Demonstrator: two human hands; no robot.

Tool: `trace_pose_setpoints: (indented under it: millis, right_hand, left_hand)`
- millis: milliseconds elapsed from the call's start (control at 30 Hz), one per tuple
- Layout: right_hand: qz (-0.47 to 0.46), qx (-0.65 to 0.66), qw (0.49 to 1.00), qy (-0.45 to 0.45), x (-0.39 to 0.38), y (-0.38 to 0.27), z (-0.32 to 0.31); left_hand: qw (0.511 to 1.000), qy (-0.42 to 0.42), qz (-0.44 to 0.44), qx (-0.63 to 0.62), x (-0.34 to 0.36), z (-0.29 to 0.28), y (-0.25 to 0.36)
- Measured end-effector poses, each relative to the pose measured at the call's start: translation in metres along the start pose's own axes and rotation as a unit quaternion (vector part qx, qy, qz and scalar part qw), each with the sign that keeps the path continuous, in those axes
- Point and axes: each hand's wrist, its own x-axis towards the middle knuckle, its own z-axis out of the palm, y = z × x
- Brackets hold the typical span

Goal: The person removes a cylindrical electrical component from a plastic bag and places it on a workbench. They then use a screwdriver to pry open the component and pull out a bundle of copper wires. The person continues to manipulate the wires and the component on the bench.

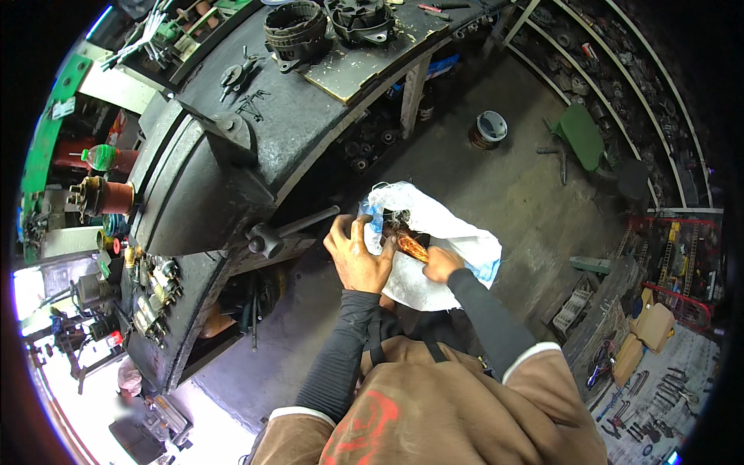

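Copper-coloured wire bundle: slanting across the mouth of white sack, nearer to its left edge than to its lower right corner; near end inside right hand, far end beside dark tangle in the opening.
Danger for bundle: may slip, or spread into loose strands, if gripped too lightly; probable cause, smooth metal held at one end only.
Danger for sack mouth: could fold inward and catch on wire ends, because of limp, crumpled material; could also tear further at the frayed upper left edge.
Danger for skin: possible scratch or prick, caused by stiff ends of dark tangle so close to bare fingertips.
Danger at workbench: possible knock against vise handle, projecting past the front edge and near to left hand; likely only with a quick lift toward that side.
Left hand: thumb and forefinger wide apart, other fingers bent at the left edge of sack; fingertips partly hidden, so cannot tell if pinching cloth, touching wire or only resting there.
Right hand: fingers closed tightly around near end of bundle, with no gap visible.
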Motion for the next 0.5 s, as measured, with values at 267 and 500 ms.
trace_pose_setpoints:
  millis: [267,500]
  right_hand:
    - [-0.095,0.031,0.984,0.149,0.030,-0.009,0.016]
    - [0.107,-0.094,0.929,0.342,-0.051,0.039,-0.027]
  left_hand:
    - [0.996,-0.033,0.015,-0.086,0.004,0.049,-0.065]
    - [0.993,-0.104,0.051,0.010,0.013,0.045,-0.113]
